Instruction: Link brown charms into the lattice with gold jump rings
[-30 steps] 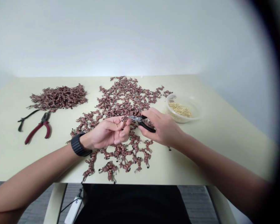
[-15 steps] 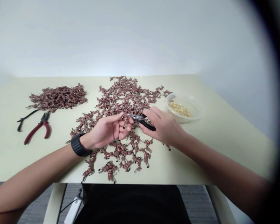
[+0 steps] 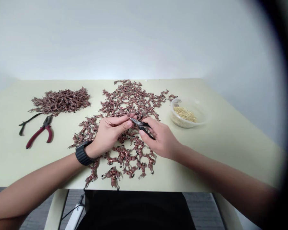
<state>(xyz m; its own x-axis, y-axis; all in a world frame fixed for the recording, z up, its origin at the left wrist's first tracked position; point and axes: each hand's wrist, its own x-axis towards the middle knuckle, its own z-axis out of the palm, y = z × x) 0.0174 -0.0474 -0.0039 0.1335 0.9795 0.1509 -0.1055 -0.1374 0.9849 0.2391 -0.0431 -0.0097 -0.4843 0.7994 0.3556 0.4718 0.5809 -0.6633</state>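
Note:
My left hand, with a dark band at its wrist, is closed, thumb and fingers pinching a small brown horse figurine that they almost wholly hide. Black-handled pliers are gripped in my right hand. Their narrow metal jaws point left and meet the left fingertips; whether they clasp a small part there is too small to tell. Under and around both hands spread many brown horse figurines, several of them lying near the table's front edge.
A denser heap of brown figurines lies at the left. Near it are red-handled pliers and a black tool. To the right stands a clear plastic bowl with small gold-coloured pieces. A wall rises behind the table.
My left hand has turned over from palm up, so the figurine seen in it is now mostly covered. My right hand has shifted slightly left and down with the pliers.

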